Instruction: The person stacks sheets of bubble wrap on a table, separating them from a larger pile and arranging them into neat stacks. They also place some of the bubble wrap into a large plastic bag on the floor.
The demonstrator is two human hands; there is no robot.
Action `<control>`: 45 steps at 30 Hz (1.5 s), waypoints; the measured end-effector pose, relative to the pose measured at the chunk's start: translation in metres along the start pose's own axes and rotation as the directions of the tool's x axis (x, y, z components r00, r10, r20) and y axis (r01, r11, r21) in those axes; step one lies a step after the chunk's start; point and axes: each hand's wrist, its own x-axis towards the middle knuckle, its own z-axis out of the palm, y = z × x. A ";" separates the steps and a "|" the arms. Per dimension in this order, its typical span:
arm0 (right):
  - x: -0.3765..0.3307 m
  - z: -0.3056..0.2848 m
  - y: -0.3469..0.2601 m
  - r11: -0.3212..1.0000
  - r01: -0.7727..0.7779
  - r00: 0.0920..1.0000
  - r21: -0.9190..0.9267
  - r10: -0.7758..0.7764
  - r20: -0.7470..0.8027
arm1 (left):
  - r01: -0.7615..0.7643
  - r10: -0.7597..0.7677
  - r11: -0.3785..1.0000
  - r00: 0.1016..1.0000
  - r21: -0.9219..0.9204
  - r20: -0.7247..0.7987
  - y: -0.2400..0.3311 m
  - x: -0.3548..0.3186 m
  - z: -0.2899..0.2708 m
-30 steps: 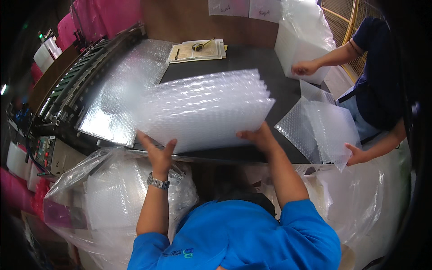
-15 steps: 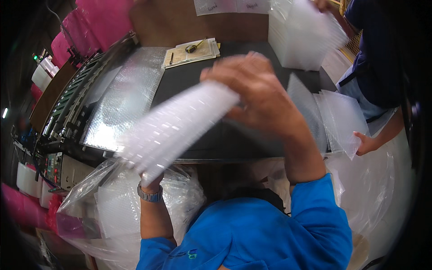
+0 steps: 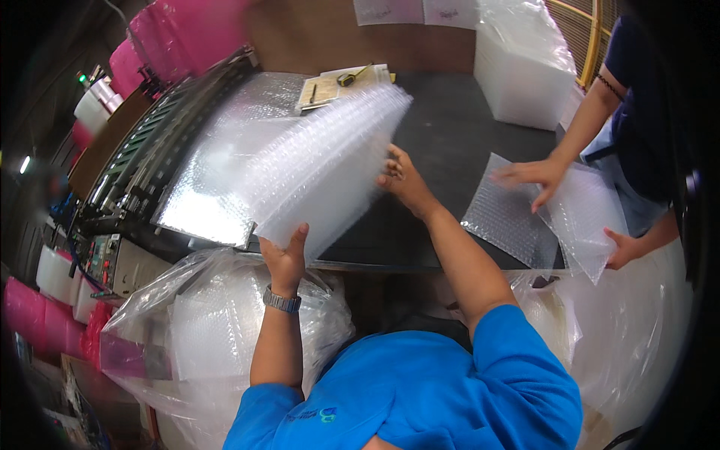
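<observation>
A thick stack of clear bubble wrap sheets [image 3: 330,172] is held tilted over the near part of the black table. My left hand [image 3: 283,259], below a metal wristwatch, grips its lower left end, thumb upright in front and fingers partly hidden by the sheets. At the stack's right edge is my right hand [image 3: 405,180], its fingers apart and slightly bent; whether they touch the edge I cannot tell. Motion blurs part of the stack. Behind it a silvery bubble sheet [image 3: 202,195] lies flat on the table's left side.
At right a co-worker's hands [image 3: 551,176] handle loose bubble wrap sheets [image 3: 517,214]. A tall white stack [image 3: 525,82] stands at the far right. Papers with a tape measure [image 3: 352,76] lie at the back. A roller machine [image 3: 142,150] lines the left; a plastic bag [image 3: 217,322] hangs below the table edge.
My right hand has come down from above the stack to its right edge. The stack has turned more upright and shows its broad side. The co-worker's far hand has moved from the tall stack to the loose sheets.
</observation>
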 end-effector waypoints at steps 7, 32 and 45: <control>-0.016 -0.003 0.020 0.811 0.032 0.990 -0.584 0.056 0.131 | -0.216 0.378 0.810 0.903 0.546 -0.204 0.001 0.010 -0.039; -0.013 -0.009 0.027 0.788 0.103 0.980 -0.607 0.022 0.196 | -0.410 0.656 0.570 0.748 0.712 -0.095 -0.016 -0.002 -0.079; -0.013 -0.009 0.026 0.785 0.104 0.979 -0.611 0.028 0.202 | -0.153 0.352 0.878 0.847 0.453 -0.398 -0.013 -0.006 -0.077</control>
